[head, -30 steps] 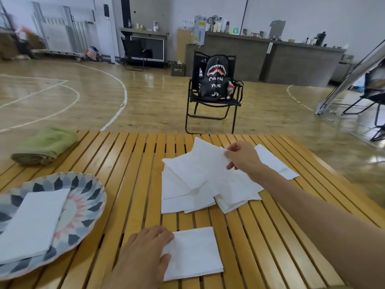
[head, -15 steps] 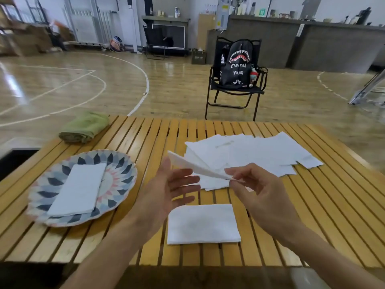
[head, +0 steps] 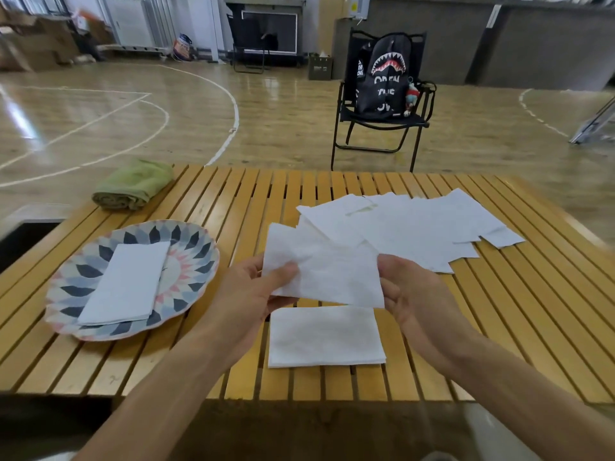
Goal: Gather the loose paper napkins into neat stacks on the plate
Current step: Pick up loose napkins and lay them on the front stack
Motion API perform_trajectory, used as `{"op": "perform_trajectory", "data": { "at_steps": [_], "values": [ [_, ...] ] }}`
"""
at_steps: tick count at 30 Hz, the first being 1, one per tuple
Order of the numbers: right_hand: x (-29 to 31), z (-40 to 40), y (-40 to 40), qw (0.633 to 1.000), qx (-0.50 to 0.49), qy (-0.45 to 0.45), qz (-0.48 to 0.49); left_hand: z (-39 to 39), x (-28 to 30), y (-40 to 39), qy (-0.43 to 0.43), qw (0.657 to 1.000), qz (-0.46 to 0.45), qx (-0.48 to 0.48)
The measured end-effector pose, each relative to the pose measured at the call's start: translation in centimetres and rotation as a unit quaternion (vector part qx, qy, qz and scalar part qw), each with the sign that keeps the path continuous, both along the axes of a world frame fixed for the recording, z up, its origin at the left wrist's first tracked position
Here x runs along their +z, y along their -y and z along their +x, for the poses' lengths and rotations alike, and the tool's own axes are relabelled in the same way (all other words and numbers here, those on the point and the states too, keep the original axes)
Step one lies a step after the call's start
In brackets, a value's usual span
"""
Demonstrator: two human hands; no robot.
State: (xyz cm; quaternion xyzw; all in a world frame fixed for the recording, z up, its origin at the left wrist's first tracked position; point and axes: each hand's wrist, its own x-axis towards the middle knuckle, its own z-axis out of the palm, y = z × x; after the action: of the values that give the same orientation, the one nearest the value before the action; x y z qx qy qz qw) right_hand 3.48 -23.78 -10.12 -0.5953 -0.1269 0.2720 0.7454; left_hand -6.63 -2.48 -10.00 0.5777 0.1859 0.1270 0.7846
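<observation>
One stack sits on the plate; my hands hold a napkin, with the pile left.

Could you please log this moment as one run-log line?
left hand: holds napkin | right hand: holds napkin | plate: one stack | loose pile: on table

White paper napkins lie on the orange-yellow slatted wooden tabletop, beside a round plate patterned with navy, grey-blue and pink petals, and a green rolled towel.
</observation>
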Motion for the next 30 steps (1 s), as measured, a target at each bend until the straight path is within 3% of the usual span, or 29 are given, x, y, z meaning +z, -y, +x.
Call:
{"op": "perform_trajectory", "data": {
  "at_steps": [2,4,9,14,21,30],
  "values": [
    [-0.1,0.6,0.2,0.999,0.014,-0.051,0.003,0.0,-0.2,0.4,-0.006,1.000,0.015,-0.012],
    [-0.4,0.9,0.3,0.998,-0.009,-0.045,-0.052,-0.1,-0.4,0.6,-0.022,0.999,0.048,-0.012],
    [-1.2,1.5,0.4,0.979,-0.054,0.058,-0.186,-0.5,-1.0,0.2,-0.092,0.967,0.236,0.009],
    [-1.9,1.5,0.1,0.933,-0.068,0.165,-0.313,-0.7,-1.9,0.0,-0.170,0.900,0.400,-0.032],
    [-3.2,1.3,-0.3,0.883,-0.038,0.261,-0.387,-0.8,-2.8,-0.1,-0.232,0.838,0.488,-0.073],
    [-4.9,0.8,-0.7,0.830,0.028,0.320,-0.456,-0.7,-5.1,0.0,-0.258,0.782,0.566,-0.042]
  ]
}}
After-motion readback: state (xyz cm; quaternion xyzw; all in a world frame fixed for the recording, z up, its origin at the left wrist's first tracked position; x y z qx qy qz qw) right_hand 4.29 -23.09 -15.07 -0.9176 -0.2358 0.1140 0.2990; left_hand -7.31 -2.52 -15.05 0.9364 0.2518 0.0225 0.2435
